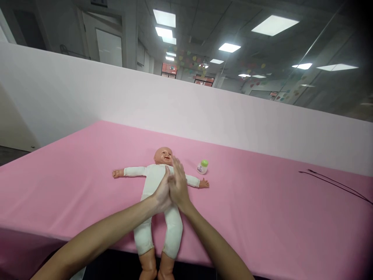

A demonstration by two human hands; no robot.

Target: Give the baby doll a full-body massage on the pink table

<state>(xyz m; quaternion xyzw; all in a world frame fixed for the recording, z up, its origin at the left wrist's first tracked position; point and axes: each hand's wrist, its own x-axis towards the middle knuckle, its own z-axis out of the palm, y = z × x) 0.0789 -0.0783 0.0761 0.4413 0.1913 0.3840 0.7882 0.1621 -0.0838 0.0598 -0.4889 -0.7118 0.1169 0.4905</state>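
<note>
On the pink cloth (247, 210), the doll (153, 179) lies on its back, arms outstretched, head toward the white partition (204, 109), lower legs extending past the near edge. Above its torso, the left hand (161, 192) and right hand (179, 186) are pressed palm to palm. The right hand's fingers are extended and unclenched; those of the left are partly hidden but appear straight. Neither hand visibly grasps anything; whether any substance lies between the palms cannot be told.

Handling, by judgement: the doll is probably light to moderate in weight, with a yielding, fabric-like white body and stiffer limb ends. Sound holds are under the head and around the trunk; the glossy head may prove slippery.

Materials: head, hands and feet are smooth, rounded and plastic-looking; faint creases mark the cloth. Near one doll arm stands a small, squat jar (202, 168), pale-bodied, with a rounded green lid (204, 162). Thin black cables (340, 184) lie well apart.
</note>
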